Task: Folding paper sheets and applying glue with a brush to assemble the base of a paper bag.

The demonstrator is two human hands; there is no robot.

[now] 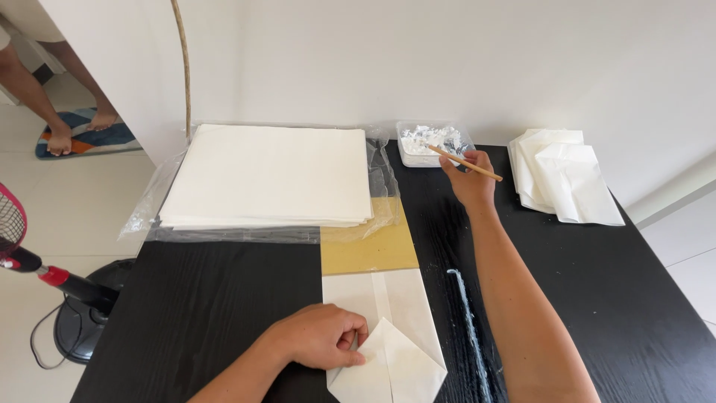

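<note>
My left hand (321, 337) presses down on a folded white paper bag (391, 328) at the near edge of the black table (209, 313), fingers curled on its folded bottom flap. Farther back, my right hand (468, 177) holds a thin wooden stick (464, 163) whose tip rests in a small clear tub of white paste (431, 142). Under the bag's upper end lies a tan cardboard sheet (369, 250).
A thick stack of white paper sheets (272, 175) sits on clear plastic wrap at the back left. Finished folded white bags (561, 175) pile up at the back right. A streak of white paste (468, 321) marks the table. A fan (45, 276) stands left; another person's bare feet (74, 127) show on a mat.
</note>
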